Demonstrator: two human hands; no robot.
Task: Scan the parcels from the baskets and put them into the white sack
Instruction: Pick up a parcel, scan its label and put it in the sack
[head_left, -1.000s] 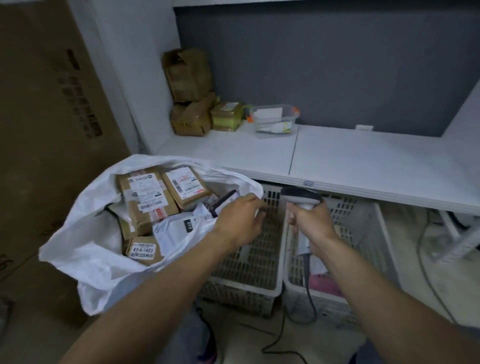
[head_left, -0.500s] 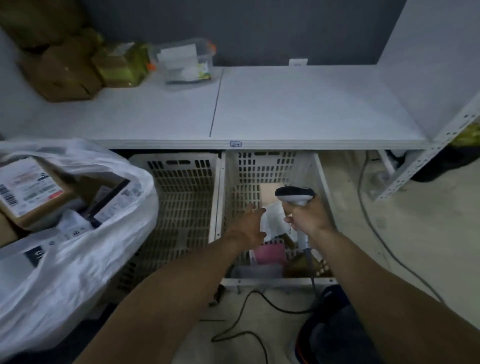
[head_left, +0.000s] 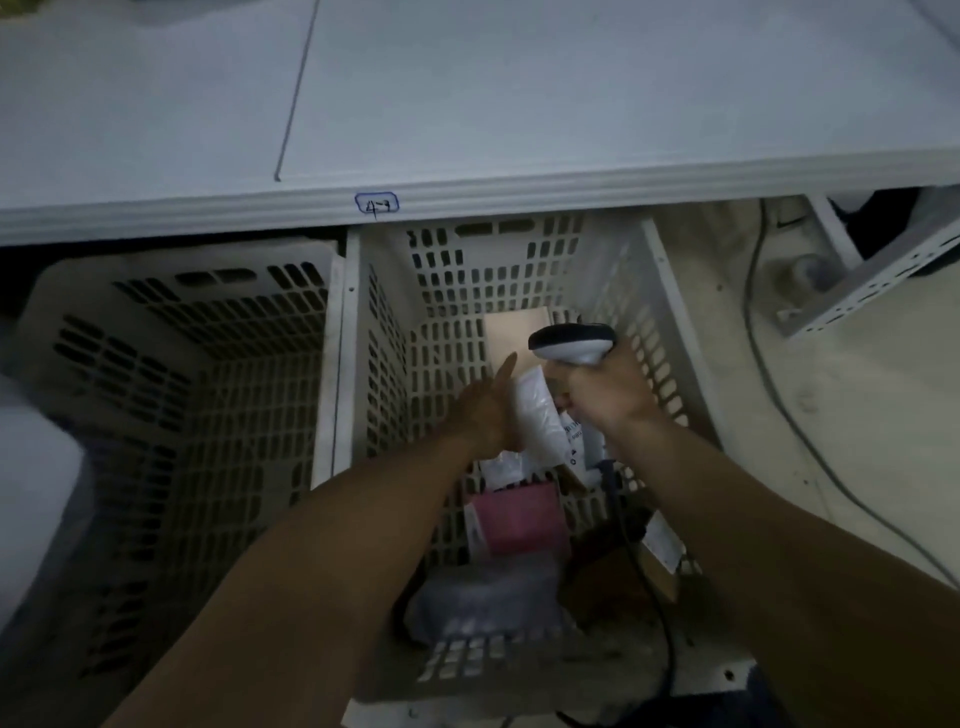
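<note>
While our right hand (head_left: 605, 397) stays out of it, fist wrapped around the handle of the barcode scanner (head_left: 571, 344), our left hand (head_left: 485, 410) reaches down into the right basket (head_left: 670, 312), fingers straight and together, laid flat against the edge of a white parcel (head_left: 540, 415). Whether that hand has any real grip on the parcel we cannot tell in this dim light; the thumb is out of sight. The scanner's head sits just above the white parcel, its cable (head_left: 631, 545) trailing down past the basket's near wall. Below our hands lie more parcels in the same basket: a pink parcel (head_left: 522, 517) in the middle, a grey bagged parcel (head_left: 488, 597) against the near wall, and a brown box (head_left: 517, 332) at the far end. To the left stands the left basket (head_left: 208, 374), its slotted floor bare where we can see it. Both baskets sit under a white shelf (head_left: 519, 104) carrying a small handwritten label (head_left: 377, 203). At the far left edge, a pale fold of the white sack (head_left: 31, 467) shows.
</note>
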